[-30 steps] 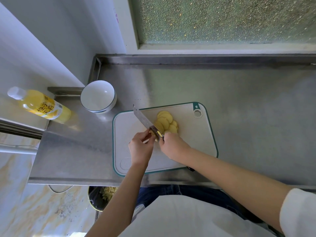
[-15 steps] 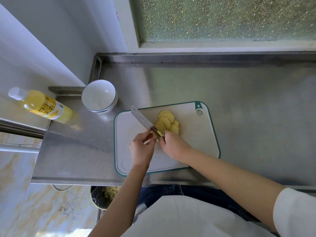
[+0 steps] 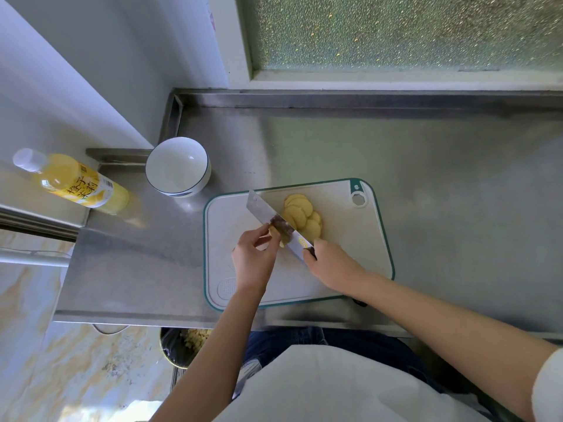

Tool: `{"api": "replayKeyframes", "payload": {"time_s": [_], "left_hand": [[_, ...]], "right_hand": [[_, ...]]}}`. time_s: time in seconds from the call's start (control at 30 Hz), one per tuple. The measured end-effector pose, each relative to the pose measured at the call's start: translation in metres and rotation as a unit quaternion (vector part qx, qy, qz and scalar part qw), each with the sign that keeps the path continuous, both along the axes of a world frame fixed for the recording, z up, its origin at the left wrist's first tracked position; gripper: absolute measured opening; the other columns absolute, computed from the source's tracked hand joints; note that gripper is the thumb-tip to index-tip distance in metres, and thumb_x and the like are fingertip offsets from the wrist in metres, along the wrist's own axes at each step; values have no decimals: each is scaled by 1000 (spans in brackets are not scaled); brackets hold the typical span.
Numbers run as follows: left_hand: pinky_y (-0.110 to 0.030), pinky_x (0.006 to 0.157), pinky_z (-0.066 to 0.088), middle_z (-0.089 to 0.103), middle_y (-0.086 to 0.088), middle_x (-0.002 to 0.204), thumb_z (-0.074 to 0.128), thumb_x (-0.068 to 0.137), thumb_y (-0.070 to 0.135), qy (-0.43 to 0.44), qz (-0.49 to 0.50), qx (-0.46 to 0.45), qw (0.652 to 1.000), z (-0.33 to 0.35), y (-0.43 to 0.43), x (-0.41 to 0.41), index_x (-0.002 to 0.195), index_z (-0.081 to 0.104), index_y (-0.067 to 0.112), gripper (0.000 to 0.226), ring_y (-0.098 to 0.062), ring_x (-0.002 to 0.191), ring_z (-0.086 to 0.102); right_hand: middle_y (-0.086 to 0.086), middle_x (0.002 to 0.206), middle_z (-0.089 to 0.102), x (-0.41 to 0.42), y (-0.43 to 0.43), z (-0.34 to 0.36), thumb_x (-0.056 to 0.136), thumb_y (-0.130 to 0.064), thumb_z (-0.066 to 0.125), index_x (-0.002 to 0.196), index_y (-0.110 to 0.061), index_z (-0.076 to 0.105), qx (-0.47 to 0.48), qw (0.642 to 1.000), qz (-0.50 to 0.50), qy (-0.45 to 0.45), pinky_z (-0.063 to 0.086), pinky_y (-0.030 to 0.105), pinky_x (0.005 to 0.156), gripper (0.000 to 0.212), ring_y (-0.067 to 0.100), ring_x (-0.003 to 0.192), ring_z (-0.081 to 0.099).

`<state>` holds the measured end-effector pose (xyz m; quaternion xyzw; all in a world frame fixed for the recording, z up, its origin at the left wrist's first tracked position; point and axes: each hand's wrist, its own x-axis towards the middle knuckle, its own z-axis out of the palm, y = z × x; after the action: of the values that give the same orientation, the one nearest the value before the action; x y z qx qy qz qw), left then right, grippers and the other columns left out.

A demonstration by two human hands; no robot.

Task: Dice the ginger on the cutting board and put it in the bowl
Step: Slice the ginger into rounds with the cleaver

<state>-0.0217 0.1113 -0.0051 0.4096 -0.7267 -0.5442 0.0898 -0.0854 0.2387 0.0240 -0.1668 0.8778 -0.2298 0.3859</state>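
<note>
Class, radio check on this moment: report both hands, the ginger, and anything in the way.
Left hand pinches ginger piece; right hand grips knife. Slices fanned on cutting board, none diced. Bowl empty; nothing in the way.

Bowl (image 3: 178, 166) left-behind cutting board (image 3: 359, 248)

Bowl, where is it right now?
In the head view the bowl stands on the counter, up-left of the cutting board, right of the yellow bottle.
</note>
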Motion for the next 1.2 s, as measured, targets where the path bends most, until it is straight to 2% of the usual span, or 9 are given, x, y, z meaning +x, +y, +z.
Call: {"api": "replayKeyframes", "payload": {"time_s": [0.07, 0.1, 0.23, 0.33, 0.47, 0.57, 0.83, 1.07, 1.2], "left_hand": [[-1, 67, 45, 65, 6, 98, 70, 82, 22, 1, 3, 6, 1000, -1, -1, 0, 103, 68, 16, 22, 8, 82, 61], [-2, 68, 46, 65, 6, 99, 70, 82, 22, 1, 3, 7, 1000, -2, -1, 1, 103, 68, 16, 22, 7, 83, 62], [-5, 70, 48, 63, 5, 104, 70, 81, 18, -4, 3, 15, 1000, -5, 0, 0, 111, 64, 13, 31, -1, 88, 62], [-16, 73, 47, 57, 5, 110, 69, 82, 18, -10, -12, 16, 1000, -4, 2, -4, 117, 59, 14, 37, -9, 92, 61], [-25, 79, 47, 49, 4, 114, 67, 81, 18, -28, -50, 8, 998, -2, 2, -12, 125, 55, 17, 46, -15, 92, 59], [-23, 78, 43, 44, 4, 113, 65, 81, 19, -60, -87, -11, 994, 0, 3, -21, 127, 54, 20, 47, -17, 92, 58], [-22, 77, 38, 43, -2, 114, 75, 74, 30, -108, -130, -74, 983, 5, 3, -33, 116, 52, 15, 50, -18, 95, 53], [-27, 81, 41, 39, 1, 104, 69, 76, 23, -115, -142, -53, 982, 5, -5, -30, 111, 49, 12, 42, -24, 95, 54], [-26, 78, 41, 42, -1, 108, 70, 76, 25, -105, -158, -24, 982, 7, -12, -20, 111, 48, 14, 43, -13, 86, 50]], "right_hand": [[29, 101, 63, -3, -1, 1, 97, -23, 40, 85, -5, 49, -8, 1000, -10, 20, 41, 38, 73, 23, 42, 95, 58], [29, 101, 63, -5, -1, 2, 97, -23, 41, 83, -6, 49, -13, 1000, -9, 24, 41, 38, 73, 23, 42, 95, 58], [19, 81, 55, -8, 4, 3, 95, -23, 43, 62, -22, 28, -23, 999, -2, 27, 31, 29, 65, 37, 32, 75, 49], [9, 71, 47, -10, 9, 7, 95, -23, 45, 61, -21, 30, -42, 998, -39, 32, 26, 27, 62, 37, 23, 72, 40], [-1, 57, 38, -14, 15, 11, 94, -21, 46, 59, -20, 30, -73, 992, -100, 39, 19, 32, 53, 39, 23, 66, 37], [-3, 55, 36, -15, 18, 13, 94, -22, 45, 60, -20, 31, -87, 988, -122, 38, 24, 22, 48, 37, 18, 55, 34], [-3, 56, 37, -9, 19, 15, 94, -21, 43, 62, -22, 35, -101, 985, -139, 14, 24, 25, 49, 33, 13, 51, 33], [-3, 58, 38, -6, 21, 14, 94, -22, 44, 63, -21, 37, -102, 981, -162, 11, 26, 27, 52, 32, 14, 54, 35], [-2, 57, 37, -3, 21, 14, 94, -23, 43, 63, -21, 36, -106, 980, -168, 8, 26, 26, 52, 32, 14, 53, 33]]}}
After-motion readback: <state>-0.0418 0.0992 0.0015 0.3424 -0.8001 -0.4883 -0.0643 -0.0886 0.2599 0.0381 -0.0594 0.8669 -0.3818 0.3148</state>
